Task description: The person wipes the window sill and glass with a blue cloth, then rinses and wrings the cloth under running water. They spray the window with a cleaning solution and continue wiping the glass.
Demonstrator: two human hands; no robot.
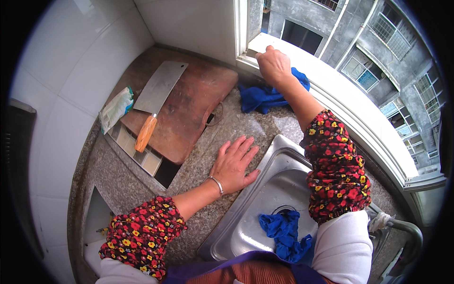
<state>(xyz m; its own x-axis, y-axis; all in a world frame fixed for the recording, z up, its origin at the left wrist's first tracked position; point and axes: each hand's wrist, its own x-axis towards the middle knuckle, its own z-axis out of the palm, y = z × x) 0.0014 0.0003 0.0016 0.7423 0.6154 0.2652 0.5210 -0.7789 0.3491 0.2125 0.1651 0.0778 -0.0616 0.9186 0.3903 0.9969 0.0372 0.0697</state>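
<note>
My left hand (235,165) lies on the speckled stone counter (196,163), fingers spread, beside the sink's left rim. A metal bangle circles that wrist. Up at the window, my right hand (274,66) is closed at the corner of the white window frame (326,78); whatever its fingers hold is hidden. Beneath that wrist a crumpled blue cloth (257,98) lies on the counter and against the frame. Another blue cloth (286,232) sits wet-looking and bunched over the drain of the steel sink (243,208). Red-and-yellow flowered sleeve covers are on both forearms.
A thick wooden cutting board (196,99) with a cleaver (161,87) on it stands in the far-left corner, next to a pale plastic packet (117,109). Past the open window is a grey building (354,28). A faucet (409,229) rises at the right.
</note>
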